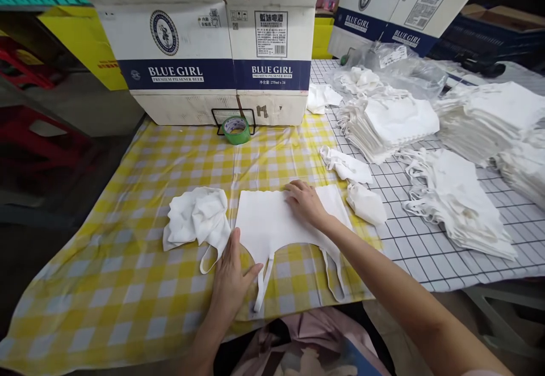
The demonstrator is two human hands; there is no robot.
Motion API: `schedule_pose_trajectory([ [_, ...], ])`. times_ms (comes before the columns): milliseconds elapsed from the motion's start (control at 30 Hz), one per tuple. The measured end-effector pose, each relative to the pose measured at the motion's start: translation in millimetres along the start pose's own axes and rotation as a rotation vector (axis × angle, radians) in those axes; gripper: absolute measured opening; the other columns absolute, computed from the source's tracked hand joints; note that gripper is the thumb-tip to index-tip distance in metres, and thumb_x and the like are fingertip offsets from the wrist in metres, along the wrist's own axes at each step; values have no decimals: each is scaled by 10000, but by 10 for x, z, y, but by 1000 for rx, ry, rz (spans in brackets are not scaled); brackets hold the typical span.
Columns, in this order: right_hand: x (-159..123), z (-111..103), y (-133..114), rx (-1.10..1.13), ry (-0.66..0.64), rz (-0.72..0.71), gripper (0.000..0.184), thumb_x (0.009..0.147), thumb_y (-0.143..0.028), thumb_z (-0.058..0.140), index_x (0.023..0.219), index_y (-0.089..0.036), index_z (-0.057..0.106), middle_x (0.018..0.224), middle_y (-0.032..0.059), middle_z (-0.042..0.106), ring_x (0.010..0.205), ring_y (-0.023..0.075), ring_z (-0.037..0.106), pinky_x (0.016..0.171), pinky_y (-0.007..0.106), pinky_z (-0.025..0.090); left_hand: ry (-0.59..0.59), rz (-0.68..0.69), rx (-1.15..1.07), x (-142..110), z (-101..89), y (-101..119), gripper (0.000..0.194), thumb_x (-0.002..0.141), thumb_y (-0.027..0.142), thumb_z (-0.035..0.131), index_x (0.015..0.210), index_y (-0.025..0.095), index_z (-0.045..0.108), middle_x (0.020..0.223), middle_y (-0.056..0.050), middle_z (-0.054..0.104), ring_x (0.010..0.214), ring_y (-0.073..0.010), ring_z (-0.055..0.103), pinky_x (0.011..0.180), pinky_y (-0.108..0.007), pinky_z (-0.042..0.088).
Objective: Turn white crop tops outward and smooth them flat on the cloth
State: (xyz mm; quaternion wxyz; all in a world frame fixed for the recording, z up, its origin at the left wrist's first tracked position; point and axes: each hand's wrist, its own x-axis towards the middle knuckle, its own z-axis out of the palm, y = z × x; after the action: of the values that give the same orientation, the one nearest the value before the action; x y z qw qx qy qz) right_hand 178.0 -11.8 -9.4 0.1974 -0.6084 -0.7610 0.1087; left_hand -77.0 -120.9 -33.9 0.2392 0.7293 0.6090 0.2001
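A white camisole [272,217] lies flat on the yellow checked cloth, its thin straps toward me and its wavy hem away from me. My right hand [303,200] rests on it near the hem, fingers lightly bent and holding nothing. At its left edge, my left hand [232,282] lies with thumb and fingers apart, touching the fabric's side near a strap. Just left of that hand sits a crumpled white garment [198,217], one strap looping out. Two bunched white pieces, a strappy one [347,164] and a rounded one [366,203], lie to the right.
Flattened beer cartons [179,41] stand upright behind the cloth. Before them is a green tape roll [236,132] by a black wire stand. Stacks of white garments [392,117] and a fanned pile [460,200] cover the grid-patterned cloth [434,271] at right, with clear plastic bags [395,69] behind.
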Motion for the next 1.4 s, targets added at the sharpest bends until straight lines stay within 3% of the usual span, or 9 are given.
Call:
schedule_pose_trajectory([
  [333,222,142,-86,157,-73,57,79,804,-174,498,801,-183,576,911,77,573,881,221,483,775,350,315,-54,28,-225,-19,-122,-47,729,840,215,442,1443,259,35,1489,-81,262,1348,-238,271,1088,-468,281],
  [633,205,51,-134,489,-93,136,70,808,-220,405,762,-204,454,637,-32,454,605,131,407,604,259,321,-36,-32,-244,-42,-122,-14,647,851,252,445,1429,254,154,1475,-68,298,1346,-223,279,1085,-435,289],
  [767,203,-51,-136,652,-151,126,120,813,-302,428,761,-198,454,664,-35,449,595,106,408,563,228,325,85,-63,-192,-5,-114,141,525,862,266,432,1371,218,314,1410,-87,399,1308,-224,342,1070,-420,314],
  [900,190,-173,-204,902,-239,119,196,798,-384,488,798,-187,483,642,-51,411,549,82,355,525,211,283,201,54,-240,331,-198,405,450,880,258,391,1329,226,383,1371,-84,437,1282,-216,369,1057,-421,318],
  [1033,155,-312,-319,1201,-345,108,273,743,-418,603,818,-179,496,641,-57,395,555,75,329,515,205,242,18,124,-473,914,-385,637,421,818,327,517,1232,250,499,1342,-48,469,1278,-244,355,1085,-443,224],
  [1100,121,-388,-357,1267,-346,117,280,736,-415,628,814,-180,498,644,-56,407,563,74,337,522,202,252,-210,61,-708,1151,-464,710,292,723,346,642,989,225,635,1144,-48,599,1137,-252,481,1017,-404,321],
  [1167,76,-465,-369,1308,-315,167,280,739,-419,635,811,-182,503,652,-53,426,561,72,350,517,198,264,-371,-4,-863,1292,-511,759,211,695,375,669,788,187,643,851,-37,644,853,-204,584,813,-330,455],
  [1267,-4,-577,-357,1346,-315,264,303,735,-442,645,841,-178,541,703,-33,491,585,76,409,516,193,303,-451,-65,-986,1345,-533,805,274,743,431,611,714,160,586,600,11,549,528,-110,500,513,-223,412],
  [1400,-97,-680,-341,1442,-520,309,364,698,-439,691,910,-160,593,772,2,587,640,98,516,551,198,380,-465,-136,-1145,1295,-527,850,269,740,406,627,684,156,544,558,32,512,479,-73,445,462,-184,361],
])
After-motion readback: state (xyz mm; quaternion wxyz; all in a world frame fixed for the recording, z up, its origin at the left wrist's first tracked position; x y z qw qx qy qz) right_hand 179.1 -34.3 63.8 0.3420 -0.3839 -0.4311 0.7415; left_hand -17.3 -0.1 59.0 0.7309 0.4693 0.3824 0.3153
